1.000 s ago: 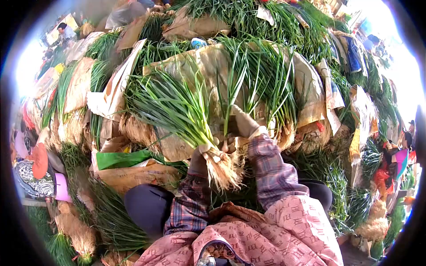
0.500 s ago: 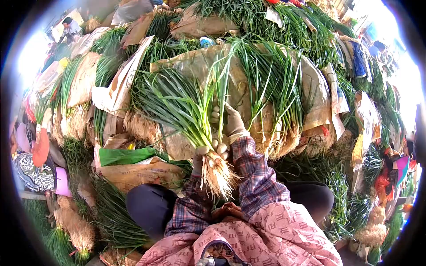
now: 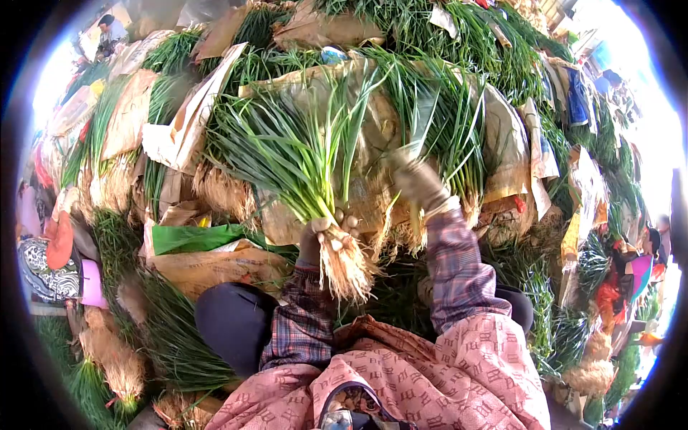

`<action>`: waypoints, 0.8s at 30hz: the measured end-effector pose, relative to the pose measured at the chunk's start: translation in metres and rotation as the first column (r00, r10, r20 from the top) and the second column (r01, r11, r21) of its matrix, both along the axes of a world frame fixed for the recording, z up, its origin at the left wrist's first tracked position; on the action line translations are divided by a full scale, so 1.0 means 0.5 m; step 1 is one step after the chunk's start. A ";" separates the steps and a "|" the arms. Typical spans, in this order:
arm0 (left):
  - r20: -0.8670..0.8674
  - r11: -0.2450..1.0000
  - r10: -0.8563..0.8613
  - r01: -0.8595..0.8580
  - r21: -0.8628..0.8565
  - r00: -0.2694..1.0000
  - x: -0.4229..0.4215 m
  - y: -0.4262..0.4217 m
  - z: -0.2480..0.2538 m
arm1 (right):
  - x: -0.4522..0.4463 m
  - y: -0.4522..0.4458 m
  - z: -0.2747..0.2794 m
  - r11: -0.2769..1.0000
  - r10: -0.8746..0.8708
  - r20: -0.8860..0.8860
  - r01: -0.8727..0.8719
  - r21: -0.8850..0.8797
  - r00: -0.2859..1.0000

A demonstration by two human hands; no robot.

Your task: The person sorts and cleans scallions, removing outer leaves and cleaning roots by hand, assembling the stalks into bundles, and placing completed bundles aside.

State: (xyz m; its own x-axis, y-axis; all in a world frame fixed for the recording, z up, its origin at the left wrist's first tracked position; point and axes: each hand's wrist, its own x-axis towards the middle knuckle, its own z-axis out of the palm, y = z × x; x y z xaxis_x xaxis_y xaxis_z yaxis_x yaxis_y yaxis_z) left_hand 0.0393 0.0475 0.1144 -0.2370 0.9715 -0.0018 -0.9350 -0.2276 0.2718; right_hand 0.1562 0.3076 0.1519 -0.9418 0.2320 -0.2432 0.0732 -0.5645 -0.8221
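Observation:
My left hand (image 3: 312, 238) is closed around the lower stems of a bunch of green onions (image 3: 326, 193). The bunch's long leaves fan up and to the left, and its pale roots (image 3: 346, 265) hang below my fingers. To the right, my right hand (image 3: 419, 183) is smeared by motion, so its fingers and anything in them cannot be made out. It is over the edge of another pile of green onions (image 3: 459, 143), which lies on a tan sack (image 3: 373, 129) in front of me.
More rooted bundles (image 3: 118, 358) lie at the lower left. A folded brown sack (image 3: 215, 269) and a green plastic sheet (image 3: 193, 238) lie left of my knee. Sack-covered heaps of greens (image 3: 459, 43) rise behind. Another person's arm (image 3: 61, 236) shows at the far left.
My right hand has left the bunch and swung right toward the pile. My left hand still holds the bunch, whose upper leaves have spread out a little.

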 end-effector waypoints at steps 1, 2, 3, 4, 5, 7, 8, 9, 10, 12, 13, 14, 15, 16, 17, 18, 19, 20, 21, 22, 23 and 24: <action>-0.089 0.998 0.039 -0.043 -0.041 0.995 -0.001 0.003 0.001 | -0.025 -0.080 -0.010 0.978 0.028 0.149 -0.058 0.202 0.988; -0.082 0.998 0.033 -0.036 -0.041 0.996 -0.017 0.004 -0.070 | -0.050 -0.160 -0.015 0.911 0.024 0.297 -0.143 0.386 0.955; -0.075 0.999 0.027 -0.030 -0.042 0.997 -0.033 0.005 -0.140 | -0.054 -0.202 -0.008 0.806 -0.011 0.436 -0.250 0.537 0.900; -0.003 1.000 -0.022 0.022 0.006 1.000 -0.043 0.018 -0.138 | -0.041 -0.215 0.025 0.760 -0.094 0.476 -0.245 0.601 0.874; -0.007 1.000 0.005 -0.005 0.012 1.000 -0.041 0.011 -0.136 | -0.025 -0.222 0.053 0.708 -0.183 0.509 -0.247 0.662 0.841; -0.016 0.998 0.058 -0.058 0.024 0.998 -0.036 -0.003 -0.109 | 0.050 -0.189 -0.016 0.537 -0.136 0.665 -0.509 0.672 0.734; -0.061 0.997 0.072 -0.074 -0.024 0.996 -0.026 -0.004 -0.072 | 0.110 -0.167 -0.058 0.298 -0.121 0.823 -0.771 0.563 0.555; -0.112 0.992 0.090 -0.099 -0.077 0.990 -0.025 -0.005 -0.056 | 0.128 -0.175 -0.071 0.133 -0.056 0.851 -0.841 0.525 0.522; -0.123 0.993 0.087 -0.096 -0.069 0.989 -0.030 -0.005 -0.057 | 0.171 -0.187 -0.117 0.035 -0.003 0.911 -0.910 0.413 0.413; -0.115 0.986 0.103 -0.117 -0.116 0.988 -0.020 -0.002 -0.026 | 0.188 -0.225 -0.078 0.005 0.061 0.970 -0.972 0.237 0.236; -0.143 0.997 0.079 -0.075 0.028 0.987 -0.025 0.002 0.013 | 0.160 -0.251 0.012 0.080 0.073 0.982 -0.983 0.167 0.172; -0.126 0.995 0.063 -0.052 0.089 0.990 -0.031 0.004 0.002 | 0.166 -0.231 -0.043 -0.080 -0.005 0.967 -0.964 0.255 0.256; -0.106 0.988 0.043 -0.027 0.150 0.993 -0.033 0.008 -0.011 | 0.128 -0.214 -0.009 0.101 -0.088 0.951 -0.947 0.306 0.298; -0.125 0.993 0.064 -0.050 0.108 0.990 -0.032 0.018 0.000 | 0.089 -0.198 0.026 0.272 -0.178 0.923 -0.884 0.380 0.342; -0.144 0.995 0.084 -0.075 0.068 0.986 -0.026 0.028 0.013 | 0.100 -0.179 -0.034 0.069 -0.285 0.819 -0.841 0.536 0.498; -0.077 0.992 0.112 -0.107 0.073 0.991 -0.017 0.027 0.062 | 0.109 -0.161 -0.091 -0.157 -0.379 0.673 -0.761 0.629 0.635; -0.315 0.986 0.021 -0.071 -0.149 0.949 0.013 0.041 -0.118 | 0.052 -0.120 -0.084 0.128 -0.590 0.587 -0.654 0.746 0.554; -0.266 0.989 0.026 -0.064 -0.133 0.964 0.011 0.044 -0.092 | -0.006 -0.081 -0.072 0.301 -0.778 0.450 -0.368 0.880 0.438; -0.217 0.992 0.030 -0.057 -0.117 0.976 0.007 0.048 -0.065 | -0.010 -0.077 -0.082 0.337 -0.749 0.437 -0.281 0.899 0.499; -0.206 0.997 0.049 -0.060 -0.043 0.977 0.008 0.055 -0.081 | -0.012 -0.072 -0.099 0.373 -0.716 0.418 -0.200 0.906 0.559; -0.207 0.996 0.067 -0.076 -0.039 0.976 0.010 0.059 -0.102 | -0.016 -0.063 -0.118 0.411 -0.682 0.393 -0.120 0.904 0.617; -0.208 0.995 0.084 -0.093 -0.035 0.975 0.012 0.064 -0.125 | -0.015 -0.093 -0.060 0.429 -0.691 0.344 -0.023 0.903 0.636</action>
